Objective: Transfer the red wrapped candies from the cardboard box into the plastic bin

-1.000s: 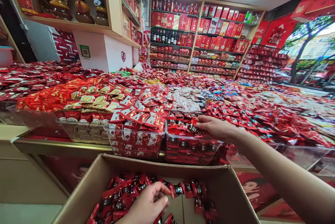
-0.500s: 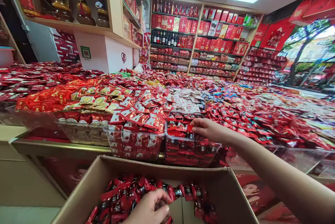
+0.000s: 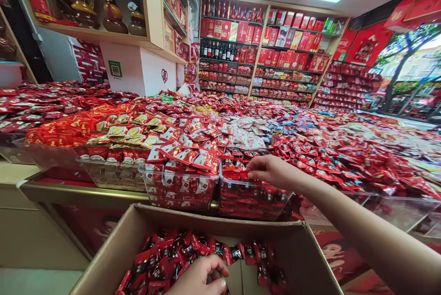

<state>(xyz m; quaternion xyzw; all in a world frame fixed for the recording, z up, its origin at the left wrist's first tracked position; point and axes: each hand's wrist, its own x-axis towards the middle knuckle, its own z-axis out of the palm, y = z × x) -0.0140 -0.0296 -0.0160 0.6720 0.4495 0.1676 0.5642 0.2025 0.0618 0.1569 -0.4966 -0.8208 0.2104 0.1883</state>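
Note:
My right hand [image 3: 267, 171] is over a clear plastic bin [image 3: 255, 198] of red-and-black wrapped candies. Its thumb and fingers pinch a red wrapped candy [image 3: 243, 175] at the top of the pile, mostly covered by the fingertips. Lower down, my left hand [image 3: 203, 276] is inside an open cardboard box [image 3: 220, 221], fingers curled toward the thumb. A bit of red wrapper shows below that thumb; what the palm holds, if anything, is hidden. Beside it lie loose red-and-black wrapped candies [image 3: 161, 267], heaped on the box's left side, with several more along the far wall and right.
Left of the candy bin stands a bin of white-and-red packets [image 3: 182, 189]. Heaped red packets [image 3: 317, 157] spread behind and to the right. A gold counter edge [image 3: 86, 194] runs beyond the box. Shelves [image 3: 258, 51] of bottles and gift boxes line the back wall.
My right hand has moved slightly left and lower onto the pile; the candy in its fingers shows less. My left hand keeps its curled pose in the box. The view has shifted slightly.

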